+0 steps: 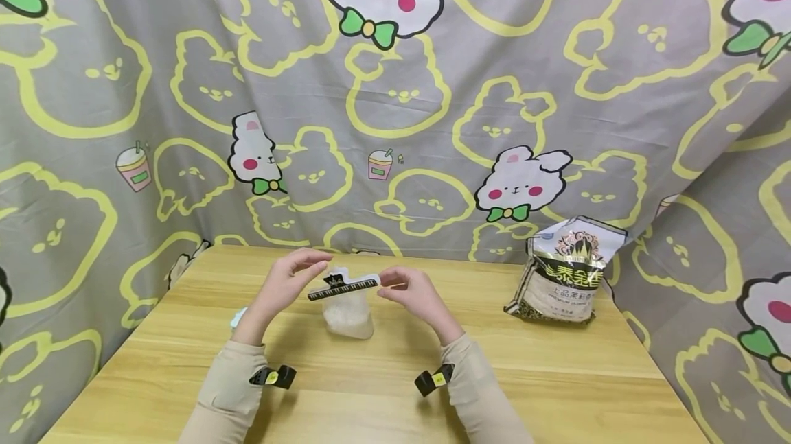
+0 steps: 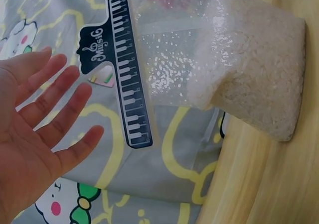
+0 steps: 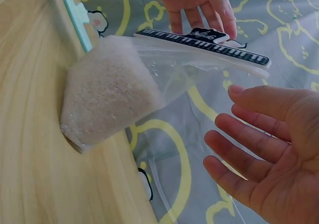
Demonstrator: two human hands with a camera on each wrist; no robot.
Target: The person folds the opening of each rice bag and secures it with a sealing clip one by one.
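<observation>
Just below the middle of the head view, a clear bag of rice stands on the wooden table, with a black-and-white piano-key clip across its top. The left hand is on the clip's left, its fingers loosely spread and gripping nothing; whether a fingertip grazes the clip is hard to tell. The right hand is by the clip's other end, fingers apart and lightly bent—the right wrist view shows a gap between them and the clip. At the right of the head view, a larger printed rice sack stands on the table. A pale blue item peeks out beside the left wrist—mostly hidden. A grey cartoon-print curtain fills the background.
</observation>
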